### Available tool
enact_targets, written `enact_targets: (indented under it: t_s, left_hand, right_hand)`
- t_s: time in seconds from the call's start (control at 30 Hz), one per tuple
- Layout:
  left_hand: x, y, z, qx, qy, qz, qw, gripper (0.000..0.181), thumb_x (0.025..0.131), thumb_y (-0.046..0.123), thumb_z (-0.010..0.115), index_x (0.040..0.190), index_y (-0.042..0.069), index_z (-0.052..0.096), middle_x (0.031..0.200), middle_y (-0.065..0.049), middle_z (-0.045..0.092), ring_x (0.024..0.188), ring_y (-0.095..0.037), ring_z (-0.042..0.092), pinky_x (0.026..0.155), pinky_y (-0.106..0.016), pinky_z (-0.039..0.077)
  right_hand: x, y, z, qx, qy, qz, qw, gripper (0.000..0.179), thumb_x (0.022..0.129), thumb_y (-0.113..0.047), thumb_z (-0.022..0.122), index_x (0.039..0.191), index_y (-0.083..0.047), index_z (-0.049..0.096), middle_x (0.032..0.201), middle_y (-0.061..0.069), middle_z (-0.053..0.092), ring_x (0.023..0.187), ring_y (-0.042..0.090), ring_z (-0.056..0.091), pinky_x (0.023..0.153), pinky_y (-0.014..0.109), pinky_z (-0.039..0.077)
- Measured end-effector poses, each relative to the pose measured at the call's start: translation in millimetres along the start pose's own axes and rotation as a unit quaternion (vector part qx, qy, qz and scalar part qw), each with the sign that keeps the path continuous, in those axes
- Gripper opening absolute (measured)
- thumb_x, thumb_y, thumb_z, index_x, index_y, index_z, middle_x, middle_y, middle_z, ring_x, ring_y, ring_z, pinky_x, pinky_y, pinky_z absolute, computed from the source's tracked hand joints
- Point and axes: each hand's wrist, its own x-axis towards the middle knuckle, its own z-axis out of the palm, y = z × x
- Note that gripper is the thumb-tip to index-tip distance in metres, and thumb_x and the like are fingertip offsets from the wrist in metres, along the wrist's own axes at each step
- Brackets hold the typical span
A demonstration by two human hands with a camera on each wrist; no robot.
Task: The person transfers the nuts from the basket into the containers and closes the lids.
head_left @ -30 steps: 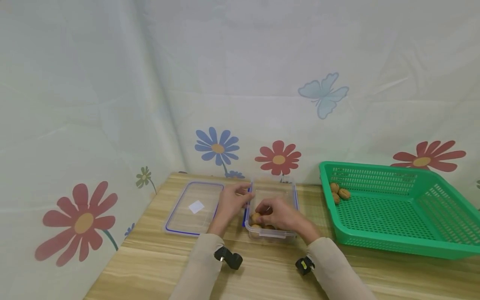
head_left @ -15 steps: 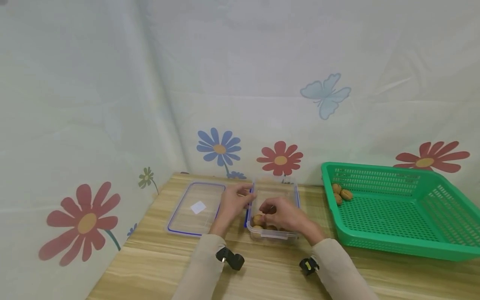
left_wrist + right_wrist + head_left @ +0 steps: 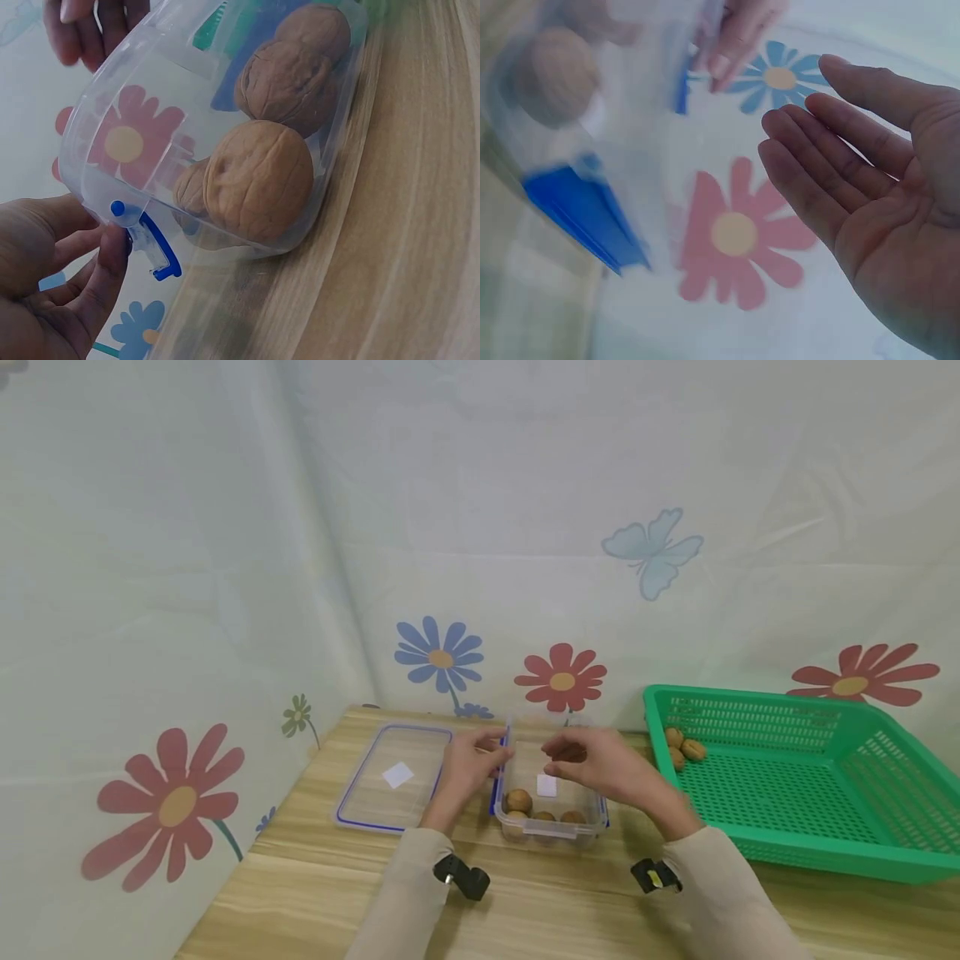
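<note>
A clear plastic food container [image 3: 551,829] with blue side latches stands lidless on the table, several walnuts [image 3: 518,801] along its near side. At its left side my left hand [image 3: 468,767] pinches the rim; the left wrist view shows thumb and fingers [image 3: 112,251] by a hanging blue latch [image 3: 161,251]. Over the container's right half is my right hand [image 3: 600,764], its fingers loosely extended and holding nothing. In the right wrist view the palm [image 3: 900,217] faces the camera, bare. A white square label [image 3: 546,785] shows through the container.
Left of the container lies its clear lid [image 3: 393,777] with a blue seal, flat on the wooden table [image 3: 300,877]. A green plastic basket [image 3: 810,839] stands at right, with three walnuts [image 3: 693,749] in its left corner. A flower-printed curtain [image 3: 480,510] hangs behind.
My right hand has let go of a walnut in the container's near left corner and moved up and to the right, fingers spreading. The left hand stays at the rim.
</note>
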Motion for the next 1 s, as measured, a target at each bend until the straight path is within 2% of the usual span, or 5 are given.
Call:
enact_targets:
  t_s: [0.23, 0.5, 0.73, 1.0]
  left_hand:
    - [0.2, 0.5, 0.0, 0.000, 0.003, 0.002, 1.0000, 0.036, 0.093, 0.004, 0.081, 0.128, -0.004, 0.074, 0.102, -0.019, 0.076, 0.071, -0.019, 0.073, 0.065, -0.031, 0.065]
    - [-1.0, 3.3, 1.0, 0.003, 0.004, -0.001, 1.0000, 0.035, 0.094, 0.005, 0.081, 0.127, -0.002, 0.074, 0.102, -0.018, 0.075, 0.069, -0.017, 0.072, 0.065, -0.031, 0.065]
    - [-0.7, 1.8, 0.9, 0.005, 0.004, -0.003, 1.0000, 0.035, 0.094, 0.005, 0.081, 0.127, -0.001, 0.075, 0.103, -0.019, 0.075, 0.070, -0.020, 0.073, 0.065, -0.032, 0.065]
    - [0.4, 0.0, 1.3, -0.001, 0.005, 0.000, 1.0000, 0.035, 0.094, 0.005, 0.081, 0.127, -0.002, 0.074, 0.102, -0.019, 0.075, 0.071, -0.019, 0.073, 0.065, -0.032, 0.065]
  right_hand:
    - [-9.9, -7, -38, -0.014, 0.025, -0.014, 0.9995, 0.025, 0.098, -0.014, 0.079, 0.119, -0.002, 0.074, 0.112, 0.009, 0.076, 0.102, 0.026, 0.074, 0.090, 0.044, 0.064]
    - [-22.9, -5, -75, -0.031, 0.045, 0.021, 0.9983, 0.031, 0.099, -0.019, 0.079, 0.126, -0.005, 0.073, 0.118, 0.008, 0.075, 0.108, 0.029, 0.072, 0.095, 0.052, 0.061]
    - [-28.9, 10, -100, -0.039, 0.044, 0.031, 0.9978, 0.037, 0.102, -0.026, 0.075, 0.132, -0.005, 0.071, 0.125, 0.011, 0.074, 0.113, 0.031, 0.070, 0.099, 0.057, 0.057]
    - [-32.5, 34, -120, -0.042, 0.052, 0.040, 0.9970, 0.035, 0.105, -0.029, 0.072, 0.131, -0.005, 0.071, 0.127, 0.013, 0.073, 0.117, 0.035, 0.068, 0.100, 0.062, 0.054]
